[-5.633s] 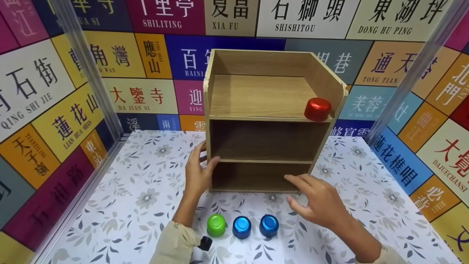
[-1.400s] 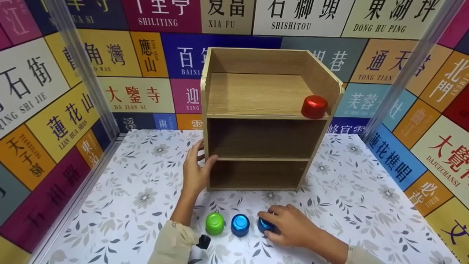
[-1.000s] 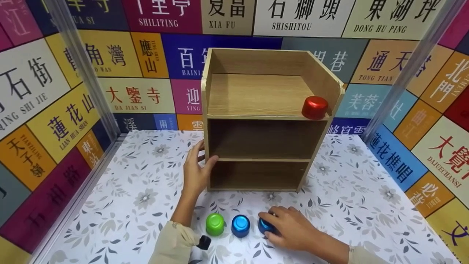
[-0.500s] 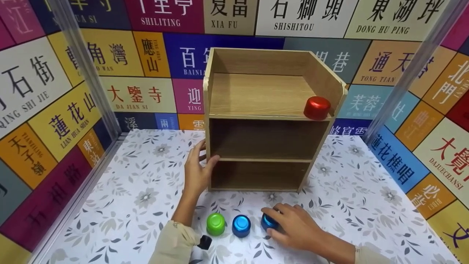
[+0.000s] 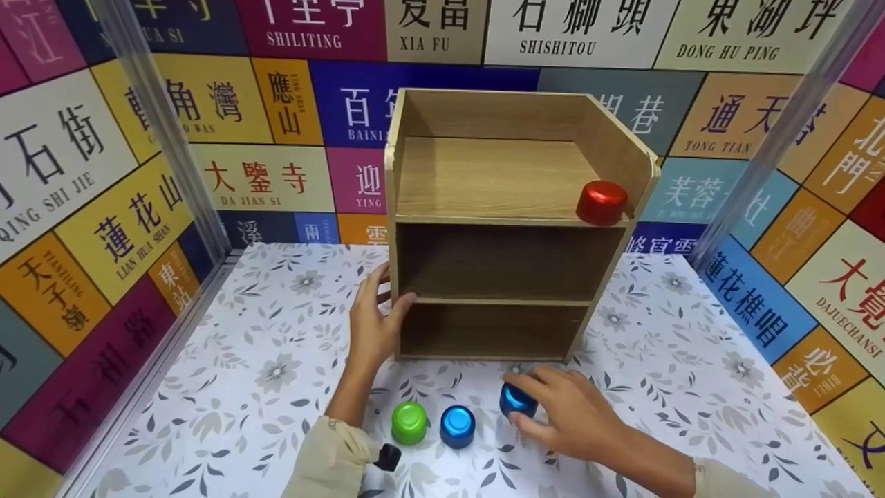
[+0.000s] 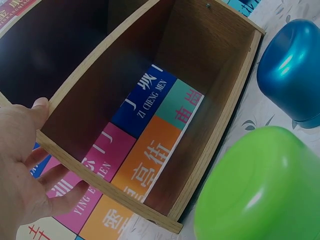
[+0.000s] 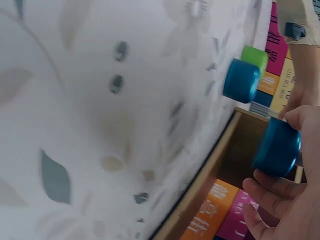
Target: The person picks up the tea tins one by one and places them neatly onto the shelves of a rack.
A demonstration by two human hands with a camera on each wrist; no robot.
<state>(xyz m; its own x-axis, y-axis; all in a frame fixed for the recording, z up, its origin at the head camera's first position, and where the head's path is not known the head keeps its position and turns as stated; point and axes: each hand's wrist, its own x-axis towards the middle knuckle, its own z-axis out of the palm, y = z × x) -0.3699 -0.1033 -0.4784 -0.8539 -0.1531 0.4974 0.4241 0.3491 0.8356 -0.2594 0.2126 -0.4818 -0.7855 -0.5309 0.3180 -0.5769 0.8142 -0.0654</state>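
My left hand (image 5: 373, 318) holds the left side of a small wooden shelf unit (image 5: 492, 302), its thumb (image 6: 41, 107) on the front edge and the other fingers around the outside. My right hand (image 5: 577, 415) pinches a shiny blue cup (image 5: 517, 401) between thumb and fingers, in front of the unit's base. In the right wrist view this blue cup (image 7: 278, 147) appears raised off the cloth. To its left, a second blue cup (image 5: 457, 426) and a green cup (image 5: 409, 422) stand bottom-up on the table. A red cup (image 5: 601, 203) sits at the right front of the top shelf.
The unit's middle compartment (image 5: 508, 263) and bottom compartment (image 5: 487, 332) face me. A floral cloth (image 5: 276, 373) covers the table. Panels printed with large characters (image 5: 263, 176) enclose the back and sides, with clear corner posts (image 5: 767, 138).
My right hand went from beside the unit down to the right-hand blue cup, gripped it, and has moved it slightly toward the unit. The left hand keeps its place.
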